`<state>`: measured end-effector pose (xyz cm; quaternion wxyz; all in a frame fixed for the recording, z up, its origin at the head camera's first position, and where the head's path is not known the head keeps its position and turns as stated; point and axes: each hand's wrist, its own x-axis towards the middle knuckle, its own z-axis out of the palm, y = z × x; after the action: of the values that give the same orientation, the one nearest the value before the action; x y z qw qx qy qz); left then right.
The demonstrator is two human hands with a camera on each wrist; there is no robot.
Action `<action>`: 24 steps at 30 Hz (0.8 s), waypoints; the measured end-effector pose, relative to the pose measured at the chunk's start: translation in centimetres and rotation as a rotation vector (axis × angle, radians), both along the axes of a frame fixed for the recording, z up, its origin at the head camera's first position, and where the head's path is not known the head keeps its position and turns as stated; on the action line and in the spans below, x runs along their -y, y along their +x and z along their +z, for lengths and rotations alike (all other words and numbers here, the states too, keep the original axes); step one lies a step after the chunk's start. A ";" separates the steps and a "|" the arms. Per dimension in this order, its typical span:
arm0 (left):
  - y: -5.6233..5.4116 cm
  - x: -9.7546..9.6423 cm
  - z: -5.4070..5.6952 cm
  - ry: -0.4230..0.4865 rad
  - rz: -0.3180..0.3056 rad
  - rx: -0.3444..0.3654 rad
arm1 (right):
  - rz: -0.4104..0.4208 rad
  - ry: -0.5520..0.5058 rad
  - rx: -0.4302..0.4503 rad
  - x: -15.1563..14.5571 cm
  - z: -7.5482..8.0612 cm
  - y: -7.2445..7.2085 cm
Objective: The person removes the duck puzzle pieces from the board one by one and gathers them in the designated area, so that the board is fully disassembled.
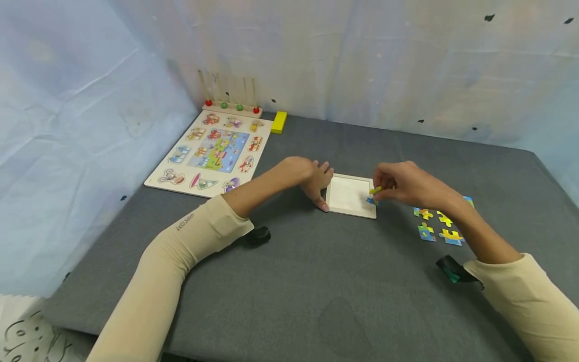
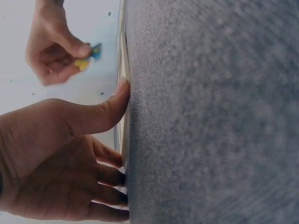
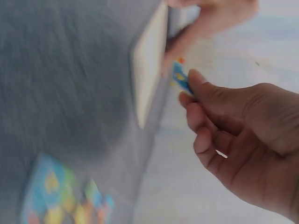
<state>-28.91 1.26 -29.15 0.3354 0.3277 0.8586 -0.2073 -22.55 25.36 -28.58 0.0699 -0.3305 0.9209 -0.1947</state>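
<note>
My right hand [image 1: 400,183] pinches a blue and yellow jigsaw piece [image 3: 181,76] between thumb and fingertips. It holds the piece over the right side of a shallow wooden puzzle tray [image 1: 348,193], whose pale inside is bare. At the tray's left edge, my left hand [image 1: 318,183] rests with its fingers spread and its thumb on the near left corner. In the left wrist view the thumb [image 2: 112,109] lies along the tray's edge. Several loose jigsaw pieces [image 1: 426,232] lie to the right, partly hidden under my right forearm.
A wooden peg puzzle board [image 1: 181,173] with vehicle and toy pictures lies at the back left. Behind it stands a rack of thin rods with red and green beads [image 1: 239,107]. A yellow block [image 1: 279,122] sits beside the board. Light cloth hangs behind the grey table [image 1: 280,291].
</note>
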 end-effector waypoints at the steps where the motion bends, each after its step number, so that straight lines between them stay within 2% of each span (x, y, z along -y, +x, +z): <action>1: 0.0 -0.1 0.0 -0.002 -0.002 0.001 | -0.010 0.015 0.002 -0.7 0.4 0.2; 4: 0.0 -0.2 0.1 -0.008 -0.004 0.002 | -0.047 0.081 0.025 -3.5 1.5 0.9; 7: -0.1 -0.2 0.1 -0.012 -0.005 0.004 | -0.111 0.169 0.059 -7.3 1.9 1.6; 11: -0.1 0.0 0.0 -0.013 -0.005 0.011 | -0.210 0.292 0.167 -12.4 1.1 2.5; 14: -0.1 0.1 -0.1 -0.007 -0.003 0.010 | -0.237 0.338 0.286 -15.2 0.0 2.8; 18: 0.0 0.2 -0.1 0.002 -0.005 0.012 | -0.233 0.332 0.378 -16.8 -1.5 2.7; 21: 0.1 0.1 0.0 -0.004 -0.007 0.015 | -0.246 0.359 0.356 -16.7 -1.9 2.7; 24: 0.1 0.0 0.1 -0.011 -0.004 0.014 | -0.277 0.407 0.323 -16.2 -1.5 2.9</action>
<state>-28.83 1.29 -29.01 0.3429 0.3290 0.8543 -0.2105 -19.66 41.54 -30.09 0.2529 -0.1456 0.9543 -0.0638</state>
